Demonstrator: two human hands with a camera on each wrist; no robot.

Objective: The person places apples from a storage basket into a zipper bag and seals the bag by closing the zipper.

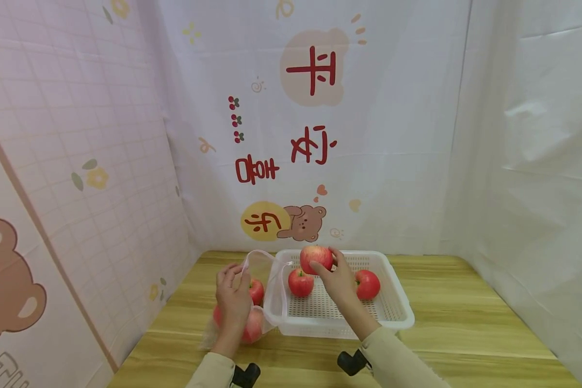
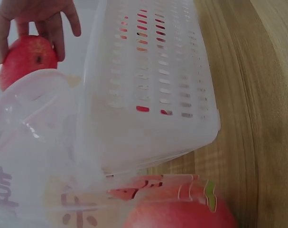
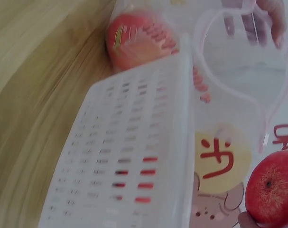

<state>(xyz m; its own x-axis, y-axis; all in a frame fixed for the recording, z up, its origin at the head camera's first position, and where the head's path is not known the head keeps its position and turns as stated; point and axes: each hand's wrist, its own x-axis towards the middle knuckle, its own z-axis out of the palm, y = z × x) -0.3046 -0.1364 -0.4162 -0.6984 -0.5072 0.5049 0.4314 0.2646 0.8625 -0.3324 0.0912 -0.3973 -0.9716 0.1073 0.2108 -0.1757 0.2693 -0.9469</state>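
My left hand (image 1: pixel 234 299) grips the edge of a clear plastic bag (image 2: pixel 34 123) with a pink-rimmed opening, to the left of the basket. Several apples lie inside the bag, one of them showing below the fingers (image 1: pixel 253 325). In my right hand (image 1: pixel 340 280) is a red apple (image 1: pixel 315 259), held above the white basket (image 1: pixel 330 325) with thumb and fingers around it. Two more apples sit in the basket, one at the left (image 1: pixel 300 283) and another at the right (image 1: pixel 367 285). The right wrist view shows the held apple (image 3: pixel 272 189) near the bag's opening.
The slotted plastic basket stands on a wood-grain table (image 1: pixel 465 323), its left wall against or close beside the bag. Printed white cloth (image 1: pixel 397 134) hangs behind the table, and more cloth hangs at both sides.
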